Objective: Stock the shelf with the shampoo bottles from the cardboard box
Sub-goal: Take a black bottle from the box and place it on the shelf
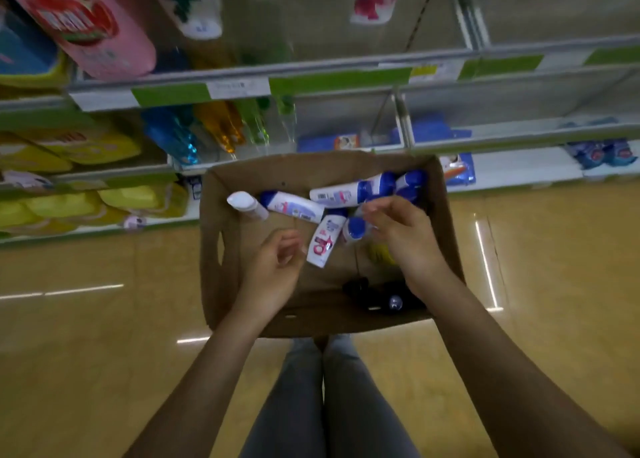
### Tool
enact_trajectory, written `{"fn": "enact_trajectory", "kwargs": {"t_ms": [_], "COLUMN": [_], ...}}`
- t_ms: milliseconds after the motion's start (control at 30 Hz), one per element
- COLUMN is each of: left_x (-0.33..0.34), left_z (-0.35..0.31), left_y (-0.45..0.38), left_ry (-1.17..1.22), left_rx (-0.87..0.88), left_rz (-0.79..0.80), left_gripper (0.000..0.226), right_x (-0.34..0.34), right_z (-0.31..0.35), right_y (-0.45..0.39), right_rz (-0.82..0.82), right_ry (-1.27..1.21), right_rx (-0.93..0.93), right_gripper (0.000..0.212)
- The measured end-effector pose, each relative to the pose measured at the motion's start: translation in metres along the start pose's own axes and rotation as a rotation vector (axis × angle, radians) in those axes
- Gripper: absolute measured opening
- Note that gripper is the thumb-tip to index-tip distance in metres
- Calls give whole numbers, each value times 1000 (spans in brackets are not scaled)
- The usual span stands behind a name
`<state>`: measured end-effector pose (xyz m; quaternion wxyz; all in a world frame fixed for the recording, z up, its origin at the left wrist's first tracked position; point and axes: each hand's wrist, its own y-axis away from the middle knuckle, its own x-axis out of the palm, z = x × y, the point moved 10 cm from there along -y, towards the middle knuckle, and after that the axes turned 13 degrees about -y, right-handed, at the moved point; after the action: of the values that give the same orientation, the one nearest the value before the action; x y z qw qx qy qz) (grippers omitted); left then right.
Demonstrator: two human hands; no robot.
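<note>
Glossy tan floor [86, 353], far shelf [242, 77], brown cardboard box [214, 250] of smooth white-and-blue shampoo bottles [294, 206], left hand [273, 270] and right hand [405, 236] loosely curled, holding nothing

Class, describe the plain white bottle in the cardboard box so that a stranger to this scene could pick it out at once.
Find the cardboard box on the floor below the shelves. In its far left corner, left of the pile of blue-capped bottles, lies the white bottle. It alone is all white, with no blue cap or printed label showing, and lies a little apart from the others.
</note>
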<state>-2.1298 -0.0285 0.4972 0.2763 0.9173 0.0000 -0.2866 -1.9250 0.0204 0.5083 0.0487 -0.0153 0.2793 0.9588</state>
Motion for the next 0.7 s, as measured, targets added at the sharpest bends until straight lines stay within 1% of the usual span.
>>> {"fn": "enact_trajectory", "kwargs": {"t_ms": [133,267,333,367,433,500,567,633,700], "left_x": [34,52,57,59,64,67,70,72,73], "left_z": [43,88,102,107,114,120,123,126,128], "left_y": [-10,-20,-22,-22,-21,-21,-20,-19,-19], "left_ry": [-90,-135,-158,-174,-188,-183,-178,-173,-178], "left_rx": [-102,-235,-273,-285,-304,-313,-324,-328,-323], "left_rz": [83,97,112,125,145,150,151,153,157], "left_gripper": [20,24,26,27,28,27,26,27,27], "right_x": [-2,-3,-1,0,5,12,21,28,29], "right_z": [-60,-116,-141,-151,-166,-171,-175,-184,-194], "right_y": [-13,-25,-30,-32,-34,-34,-36,-37,-40], "right_rz": [11,77,142,186,288,390,473,528,547], "right_ry": [129,257,320,361,444,567,713,815,883], "right_rx": [62,143,193,208,232,210,148,146,164], "right_gripper": [13,16,17,21,35,46,50,51,50]}}
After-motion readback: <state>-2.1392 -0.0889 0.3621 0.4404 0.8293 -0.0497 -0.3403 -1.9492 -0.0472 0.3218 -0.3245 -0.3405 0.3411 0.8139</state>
